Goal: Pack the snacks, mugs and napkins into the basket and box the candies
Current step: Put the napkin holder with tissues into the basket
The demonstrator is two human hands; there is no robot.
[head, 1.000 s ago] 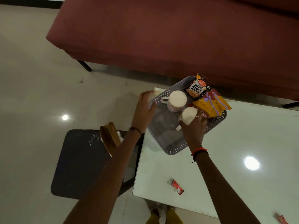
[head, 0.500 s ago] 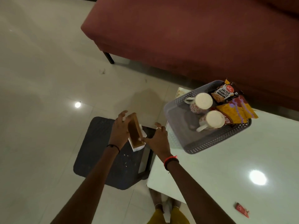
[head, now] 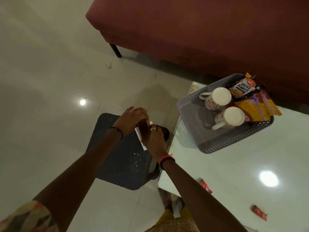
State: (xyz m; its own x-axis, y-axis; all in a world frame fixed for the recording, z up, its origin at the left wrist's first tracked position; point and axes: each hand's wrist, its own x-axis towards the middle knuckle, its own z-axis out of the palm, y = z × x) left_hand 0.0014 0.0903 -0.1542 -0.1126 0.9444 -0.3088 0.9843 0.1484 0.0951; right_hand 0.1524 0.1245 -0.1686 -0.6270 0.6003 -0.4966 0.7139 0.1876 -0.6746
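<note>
Napkin holder [head: 144, 130], brown with white napkins showing at its edges, clamped between both hands above dark stool [head: 120, 158], left of white table [head: 234, 164]. Left hand [head: 132, 119] wrapped over top, fingers closed on it; right hand [head: 154, 139] pressed against near side, ringed finger on edge. Half a second ago only fingertips touching, fingers spread; now gripped fully. Grey basket [head: 192, 131] holding two mugs [head: 217, 98] and snack packets [head: 242, 87], well apart to right.

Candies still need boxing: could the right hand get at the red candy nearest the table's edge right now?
Probably not at once: the right hand and left hand both clasp the napkin holder over the stool. The candy itself lies uncovered.
</note>
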